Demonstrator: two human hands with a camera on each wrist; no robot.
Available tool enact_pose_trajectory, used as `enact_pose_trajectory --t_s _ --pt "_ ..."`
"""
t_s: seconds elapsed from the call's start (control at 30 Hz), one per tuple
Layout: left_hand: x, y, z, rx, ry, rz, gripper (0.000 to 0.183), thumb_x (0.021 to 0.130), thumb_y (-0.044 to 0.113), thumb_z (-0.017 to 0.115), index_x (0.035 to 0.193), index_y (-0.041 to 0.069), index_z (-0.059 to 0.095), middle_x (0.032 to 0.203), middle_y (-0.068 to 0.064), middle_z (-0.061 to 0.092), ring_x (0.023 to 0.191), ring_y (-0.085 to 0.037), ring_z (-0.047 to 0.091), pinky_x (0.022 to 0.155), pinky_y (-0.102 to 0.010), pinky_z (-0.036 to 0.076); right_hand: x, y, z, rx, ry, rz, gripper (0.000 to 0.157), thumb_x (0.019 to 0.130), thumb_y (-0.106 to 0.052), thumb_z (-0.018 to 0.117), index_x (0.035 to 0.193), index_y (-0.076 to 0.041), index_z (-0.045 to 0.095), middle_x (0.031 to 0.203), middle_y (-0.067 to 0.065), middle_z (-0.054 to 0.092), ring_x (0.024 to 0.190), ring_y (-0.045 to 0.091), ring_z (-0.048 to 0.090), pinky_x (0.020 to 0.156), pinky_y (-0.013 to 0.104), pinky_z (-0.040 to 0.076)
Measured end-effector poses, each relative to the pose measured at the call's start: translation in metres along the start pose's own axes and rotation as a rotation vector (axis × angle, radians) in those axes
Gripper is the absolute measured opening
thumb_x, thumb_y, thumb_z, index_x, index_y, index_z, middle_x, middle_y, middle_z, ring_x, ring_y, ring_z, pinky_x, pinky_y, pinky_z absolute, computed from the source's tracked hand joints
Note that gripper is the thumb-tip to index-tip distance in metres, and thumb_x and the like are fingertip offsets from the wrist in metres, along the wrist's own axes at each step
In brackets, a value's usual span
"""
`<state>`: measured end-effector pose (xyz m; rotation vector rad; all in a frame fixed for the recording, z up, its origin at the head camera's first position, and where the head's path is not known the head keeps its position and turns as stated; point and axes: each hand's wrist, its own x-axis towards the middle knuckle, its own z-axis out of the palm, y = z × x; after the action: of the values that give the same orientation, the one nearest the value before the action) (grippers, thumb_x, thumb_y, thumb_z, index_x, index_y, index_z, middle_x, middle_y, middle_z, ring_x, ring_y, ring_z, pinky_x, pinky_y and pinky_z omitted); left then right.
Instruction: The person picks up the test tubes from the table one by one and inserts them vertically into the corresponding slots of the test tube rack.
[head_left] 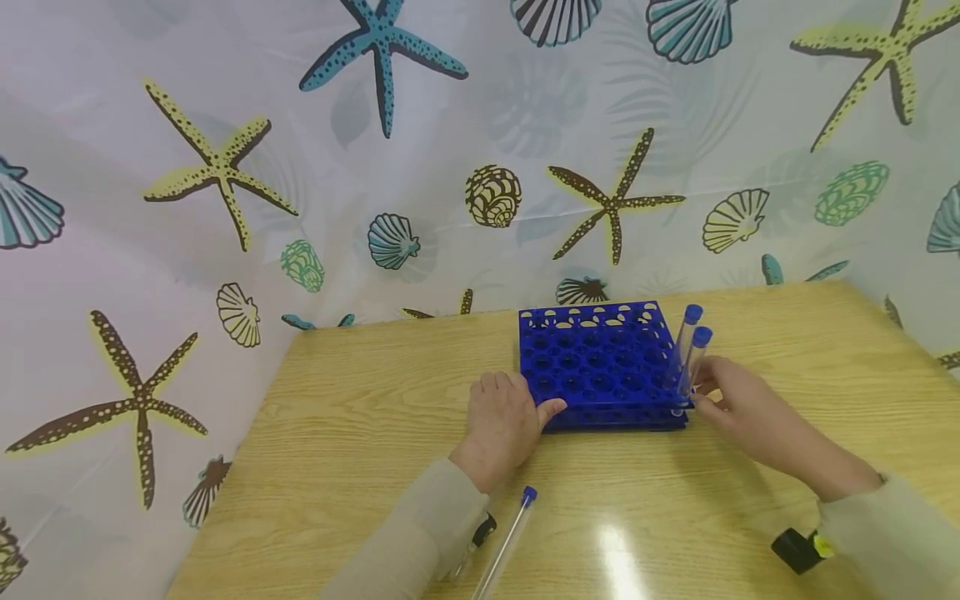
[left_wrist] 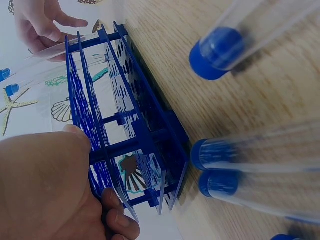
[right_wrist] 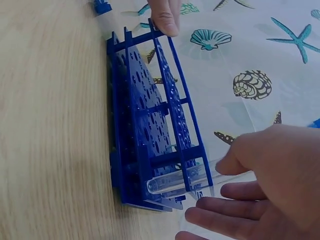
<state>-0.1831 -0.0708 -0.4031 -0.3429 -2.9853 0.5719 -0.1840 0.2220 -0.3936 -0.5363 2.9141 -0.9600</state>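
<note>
A blue test tube rack (head_left: 600, 403) stands on the table, with two clear blue-capped test tubes upright at its right end. My left hand (head_left: 501, 425) grips the rack's near left corner, thumb over the front edge and fingers around the side. At the rack's right front, my right hand (head_left: 750, 417) is beside the nearer test tube (head_left: 696, 360). Its thumb and fingers stand apart around that tube in the right wrist view, where the rounded tube bottom (right_wrist: 170, 184) shows between the rack's tiers.
Another blue-capped test tube (head_left: 507, 542) lies on the wooden table (head_left: 375, 417) near my left forearm. Several loose tubes, including one with its cap (left_wrist: 216, 54) toward the rack, appear in the left wrist view. A curtain (head_left: 450, 167) printed with starfish and shells hangs behind the table.
</note>
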Motion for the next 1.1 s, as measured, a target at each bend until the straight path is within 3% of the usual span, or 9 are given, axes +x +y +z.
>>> enact_pose_trajectory --t_s 0.33,0.47,0.57,0.73,0.97,1.1 --pt "0.0 0.0 0.001 0.005 0.009 0.007 0.072 0.096 0.071 0.011 0.072 0.011 0.043 0.066 0.002 0.033 0.06 -0.015 0.03 0.055 -0.026 0.023 -0.002 -0.001 0.009 -0.129 -0.017 -0.012 0.04 0.096 -0.028 0.066 0.11 0.005 0.049 0.099 0.019 0.062 0.091 0.031 0.062 0.074 0.046 0.054" --pt "0.0 0.0 0.002 0.003 0.015 0.005 0.072 0.096 0.071 0.012 0.071 0.011 0.043 0.066 0.002 0.032 0.06 -0.015 0.03 0.055 -0.026 0.022 -0.002 -0.003 0.012 -0.177 -0.002 -0.004 0.055 0.096 -0.042 0.062 0.116 0.006 0.046 0.104 0.023 0.061 0.096 0.037 0.064 0.073 0.05 0.055" --pt "-0.001 0.0 0.002 0.004 0.028 0.0 0.071 0.096 0.071 0.012 0.07 0.012 0.042 0.065 0.003 0.031 0.059 -0.015 0.028 0.054 -0.026 0.02 -0.001 -0.004 0.013 -0.222 0.018 0.017 0.061 0.097 -0.05 0.058 0.118 0.006 0.044 0.1 0.021 0.059 0.087 0.034 0.063 0.062 0.044 0.053" --pt "-0.001 0.001 0.001 0.017 0.04 -0.001 0.071 0.096 0.071 0.013 0.07 0.012 0.042 0.065 0.003 0.031 0.058 -0.015 0.026 0.054 -0.026 0.018 0.002 -0.003 0.015 -0.284 0.035 0.058 0.062 0.095 -0.059 0.055 0.106 0.002 0.046 0.085 0.012 0.052 0.067 0.02 0.048 0.048 0.029 0.038" --pt "-0.001 0.001 0.002 0.026 0.036 -0.006 0.071 0.096 0.071 0.012 0.07 0.012 0.042 0.065 0.003 0.031 0.059 -0.015 0.027 0.054 -0.026 0.018 0.004 0.002 0.018 -0.318 0.004 0.08 0.069 0.093 -0.067 0.05 0.1 0.001 0.046 0.084 0.012 0.053 0.066 0.021 0.048 0.049 0.03 0.038" --pt "-0.001 0.001 0.001 0.03 0.027 -0.006 0.071 0.096 0.071 0.012 0.07 0.012 0.041 0.065 0.003 0.031 0.058 -0.015 0.025 0.054 -0.026 0.019 0.005 0.006 0.022 -0.413 0.053 0.027 0.066 0.094 -0.065 0.05 0.093 0.0 0.05 0.081 0.012 0.055 0.069 0.025 0.052 0.058 0.039 0.042"
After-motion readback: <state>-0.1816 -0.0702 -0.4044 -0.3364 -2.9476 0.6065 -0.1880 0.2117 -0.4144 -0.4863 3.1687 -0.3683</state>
